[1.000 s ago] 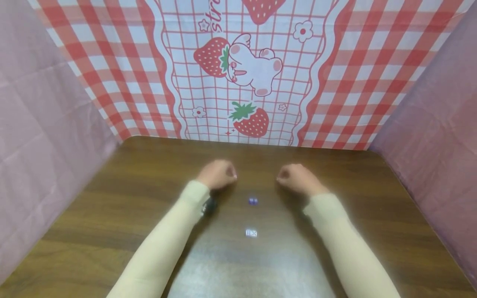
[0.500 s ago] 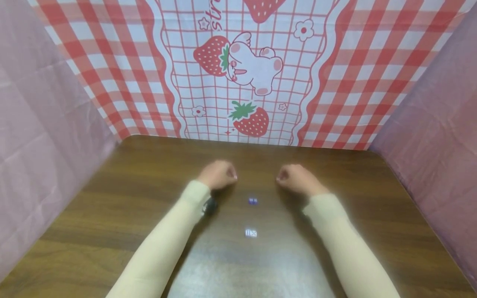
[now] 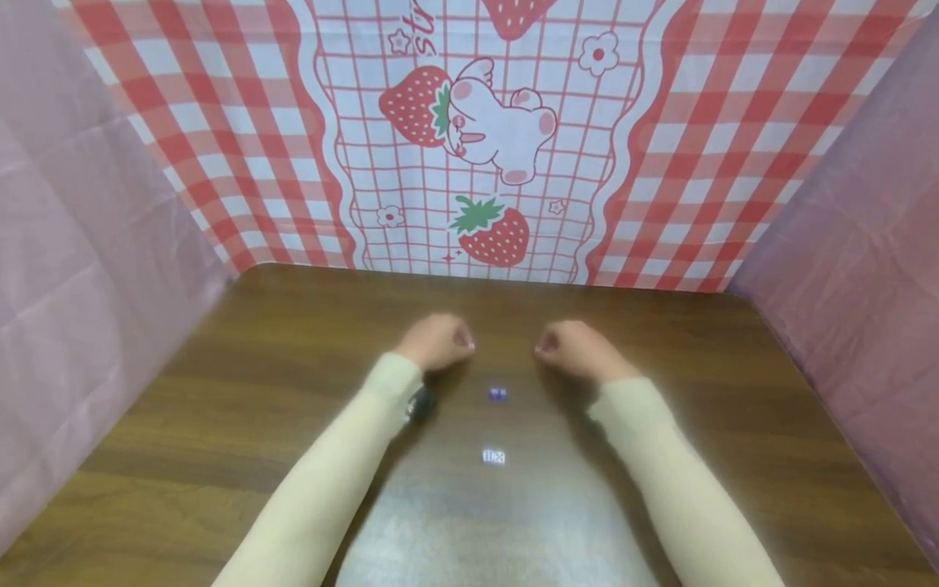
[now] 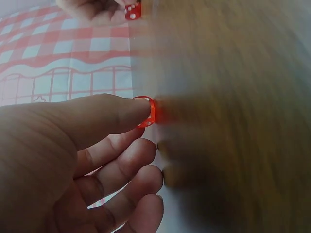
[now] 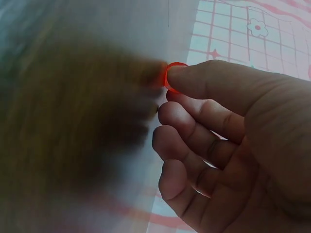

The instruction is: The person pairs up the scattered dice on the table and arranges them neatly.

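In the head view my left hand [image 3: 437,342] and right hand [image 3: 581,349] face each other low over the wooden table, a small gap between them. The left hand pinches a translucent red die [image 4: 153,112] between thumb and forefinger, close to the tabletop. Between the right thumb and forefinger is another red die [image 5: 171,83], mostly covered by the thumb; the left wrist view shows its white pips too. Nearer me, between the forearms, lie small blue dice [image 3: 498,394] that look like a side-by-side pair. Closer still are white dice [image 3: 494,457], also side by side.
The brown wooden table [image 3: 183,408] ends at a red-and-white checked cloth [image 3: 704,163] with strawberry prints, hung upright behind it. Pink cloth hangings [image 3: 95,244] stand along the left and right sides. A dark band or device [image 3: 420,404] sits at the left wrist.
Both hands have moved slightly inward, so the gap between them is narrower. Each keeps its red die. The blue and white dice stay put.
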The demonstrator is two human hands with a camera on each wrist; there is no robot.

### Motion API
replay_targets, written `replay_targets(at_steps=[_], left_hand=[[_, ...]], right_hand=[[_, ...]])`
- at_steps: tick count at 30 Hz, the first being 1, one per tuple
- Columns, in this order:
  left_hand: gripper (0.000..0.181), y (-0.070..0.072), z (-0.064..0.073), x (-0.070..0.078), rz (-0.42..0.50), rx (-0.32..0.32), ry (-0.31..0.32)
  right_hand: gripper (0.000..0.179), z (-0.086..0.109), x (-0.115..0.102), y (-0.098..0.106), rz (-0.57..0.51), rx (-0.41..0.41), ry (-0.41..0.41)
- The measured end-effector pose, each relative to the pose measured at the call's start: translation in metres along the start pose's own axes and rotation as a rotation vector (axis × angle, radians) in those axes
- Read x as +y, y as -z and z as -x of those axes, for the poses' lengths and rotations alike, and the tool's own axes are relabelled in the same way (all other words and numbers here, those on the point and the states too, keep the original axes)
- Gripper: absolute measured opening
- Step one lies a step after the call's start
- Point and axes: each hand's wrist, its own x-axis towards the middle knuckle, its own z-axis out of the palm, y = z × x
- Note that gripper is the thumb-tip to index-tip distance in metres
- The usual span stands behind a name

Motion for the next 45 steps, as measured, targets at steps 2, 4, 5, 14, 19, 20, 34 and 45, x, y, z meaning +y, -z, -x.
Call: replay_targets(at_steps=[2,4,5,14,19,20,34,45], left_hand=[[0.013,-0.002,-0.003,0.003,-0.003,-0.009,-0.008],[0.012,-0.003,-0.005,0.006,0.000,-0.021,-0.012],[0.012,-0.004,-0.005,0.007,-0.001,-0.025,-0.013],[0.010,-0.009,-0.012,0.017,-0.027,-0.008,-0.060],[0.011,-0.012,-0.012,0.022,-0.017,-0.014,-0.097],[0.011,-0.012,-0.011,0.023,-0.011,-0.018,-0.098],[0.015,-0.012,-0.010,0.022,-0.004,-0.032,-0.063],[0.014,-0.014,-0.014,0.022,-0.035,-0.032,-0.108]], right_hand=[[0.013,-0.002,-0.002,-0.002,0.001,-0.001,0.016],[0.014,-0.005,-0.003,-0.004,-0.003,-0.006,0.035],[0.014,-0.006,-0.004,-0.005,-0.002,-0.005,0.043],[0.011,-0.012,-0.009,-0.012,-0.036,0.000,0.016],[0.009,-0.013,-0.012,-0.015,-0.047,-0.008,0.048],[0.009,-0.014,-0.012,-0.015,-0.049,-0.008,0.044],[0.011,-0.012,-0.016,-0.012,-0.051,-0.007,0.039],[0.011,-0.017,-0.021,-0.017,0.013,0.009,0.118]])
